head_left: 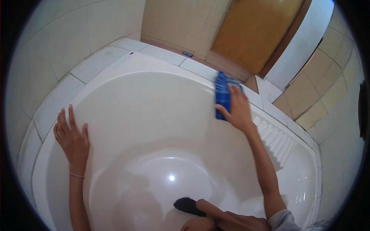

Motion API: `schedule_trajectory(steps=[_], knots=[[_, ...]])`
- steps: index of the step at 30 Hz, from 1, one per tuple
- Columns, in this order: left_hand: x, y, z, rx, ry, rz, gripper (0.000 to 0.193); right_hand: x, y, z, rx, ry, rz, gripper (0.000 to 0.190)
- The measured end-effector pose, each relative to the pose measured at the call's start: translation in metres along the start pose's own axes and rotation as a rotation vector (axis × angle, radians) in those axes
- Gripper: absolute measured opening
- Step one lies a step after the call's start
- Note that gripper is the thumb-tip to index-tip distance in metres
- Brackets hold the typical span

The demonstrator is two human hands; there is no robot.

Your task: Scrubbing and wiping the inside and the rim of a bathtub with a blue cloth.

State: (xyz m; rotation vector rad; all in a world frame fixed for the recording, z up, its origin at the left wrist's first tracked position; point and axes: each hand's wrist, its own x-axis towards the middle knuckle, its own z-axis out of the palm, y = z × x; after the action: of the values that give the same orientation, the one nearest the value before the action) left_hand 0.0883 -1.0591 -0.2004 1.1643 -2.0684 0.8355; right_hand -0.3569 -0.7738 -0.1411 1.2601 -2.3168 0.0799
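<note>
A white basin-like tub with a wide rim fills most of the head view. On its far right rim, my right hand lies over a blue plaid cloth, pressing it against the edge, with the thumb on the cloth's near side. My left hand rests on the tub's left edge, fingers spread and holding nothing; a thin bracelet circles that wrist. Part of the cloth is hidden under my right palm.
White tiles border the tub, with tiled walls to the left and right. Beyond stands a wooden door. A small dark object lies by the far edge. Molded ridges line the right side. A dark-covered foot is inside the tub.
</note>
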Motion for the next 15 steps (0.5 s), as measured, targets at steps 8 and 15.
schedule_trajectory(steps=[8,15], knots=[[-0.002,-0.003,0.011,-0.011,0.033,-0.019,0.071,0.097,-0.087,0.036,0.136,-0.005,-0.221,0.099],[-0.002,0.001,0.015,0.015,0.053,-0.017,0.07,0.115,-0.089,0.036,0.142,-0.068,-0.264,0.098]])
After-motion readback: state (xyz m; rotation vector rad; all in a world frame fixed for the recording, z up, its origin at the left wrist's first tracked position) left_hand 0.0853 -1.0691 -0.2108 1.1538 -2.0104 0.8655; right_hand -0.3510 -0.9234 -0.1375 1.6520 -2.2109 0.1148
